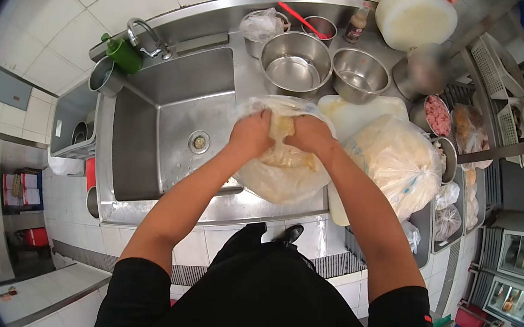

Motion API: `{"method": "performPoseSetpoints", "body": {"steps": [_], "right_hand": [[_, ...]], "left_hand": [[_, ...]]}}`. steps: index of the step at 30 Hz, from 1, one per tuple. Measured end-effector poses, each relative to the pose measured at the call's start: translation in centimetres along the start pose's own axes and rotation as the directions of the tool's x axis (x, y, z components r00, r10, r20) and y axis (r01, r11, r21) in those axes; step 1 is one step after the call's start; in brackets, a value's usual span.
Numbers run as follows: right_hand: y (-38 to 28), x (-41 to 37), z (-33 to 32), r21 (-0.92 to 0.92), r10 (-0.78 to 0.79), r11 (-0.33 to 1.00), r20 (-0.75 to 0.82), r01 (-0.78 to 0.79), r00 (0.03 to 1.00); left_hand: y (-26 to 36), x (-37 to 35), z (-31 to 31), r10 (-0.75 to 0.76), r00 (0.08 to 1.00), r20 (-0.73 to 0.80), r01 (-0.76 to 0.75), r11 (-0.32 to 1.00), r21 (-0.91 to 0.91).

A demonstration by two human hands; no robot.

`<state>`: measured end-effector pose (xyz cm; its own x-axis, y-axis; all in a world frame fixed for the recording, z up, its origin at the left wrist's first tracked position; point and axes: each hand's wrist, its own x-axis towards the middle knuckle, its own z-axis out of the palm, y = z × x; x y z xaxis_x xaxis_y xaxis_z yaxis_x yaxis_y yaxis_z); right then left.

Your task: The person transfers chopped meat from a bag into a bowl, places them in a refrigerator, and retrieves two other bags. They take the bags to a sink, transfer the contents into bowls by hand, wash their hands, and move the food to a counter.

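Note:
A clear plastic bag [279,182] with soft, pale yellowish contents [283,127] rests at the right edge of the sink, its mouth spread wide. My left hand [252,135] grips the bag's left side, fingers curled inward. Opposite it, my right hand [310,134] is closed on the right side, with the yellowish stuff between the two hands. The fingertips are partly hidden by the bag and its folds. Just right of my right forearm sits a large, full plastic bag [399,164] of pale, cream-coloured pieces.
A steel sink [194,100] with a tap [146,38] lies left. Behind the hands stand a steel pot [293,79], a steel bowl [359,77] and a glass bottle [356,25]. White cutting boards [373,108] lie under the full bag; pink minced meat [437,115] is farther right.

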<state>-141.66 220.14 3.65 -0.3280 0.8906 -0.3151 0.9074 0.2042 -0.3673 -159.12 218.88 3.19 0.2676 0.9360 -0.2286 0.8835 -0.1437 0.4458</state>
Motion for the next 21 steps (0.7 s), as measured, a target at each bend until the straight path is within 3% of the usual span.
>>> {"method": "performPoseSetpoints", "body": {"steps": [3, 5, 8, 11, 13, 15, 17, 21], "right_hand": [[0.5, 1.5, -0.2, 0.052, -0.003, 0.999, 0.088, -0.001, 0.996], [0.9, 1.7, -0.5, 0.061, -0.032, 0.998, 0.147, 0.023, 0.989], [0.4, 0.1, -1.0, 0.014, -0.081, 0.997, 0.072, 0.080, 0.994], [0.0, 0.9, -0.8, 0.019, 0.036, 0.999, 0.199, -0.041, 0.979], [0.5, 1.5, 0.2, -0.007, 0.004, 1.000, 0.039, -0.004, 0.999], [0.2, 1.8, 0.0, 0.006, 0.022, 1.000, 0.056, -0.022, 0.998], [-0.1, 1.8, -0.2, 0.018, 0.039, 0.999, 0.075, -0.041, 0.996], [-1.0, 2.4, 0.4, -0.075, 0.093, 0.993, 0.015, -0.092, 0.996]], "left_hand": [[-1.1, 1.1, -1.3, -0.011, 0.992, 0.123, 0.000, 0.996, 0.084], [-2.3, 0.9, 0.4, 0.191, 0.971, -0.145, -0.137, 0.939, 0.317], [-3.5, 0.0, 3.1, 0.297, 0.921, -0.252, -0.198, 0.914, 0.356], [-3.0, 0.4, 1.5, 0.263, 0.952, -0.156, -0.221, 0.945, 0.241], [-2.1, 1.2, 0.3, 0.214, 0.967, -0.136, -0.176, 0.953, 0.248], [-1.8, 2.2, 0.4, 0.176, 0.978, -0.110, -0.144, 0.958, 0.250], [-1.9, 2.9, 0.6, 0.157, 0.971, -0.179, -0.121, 0.973, 0.198], [-2.9, 4.6, -0.1, 0.154, 0.981, -0.114, -0.136, 0.979, 0.153]]}}
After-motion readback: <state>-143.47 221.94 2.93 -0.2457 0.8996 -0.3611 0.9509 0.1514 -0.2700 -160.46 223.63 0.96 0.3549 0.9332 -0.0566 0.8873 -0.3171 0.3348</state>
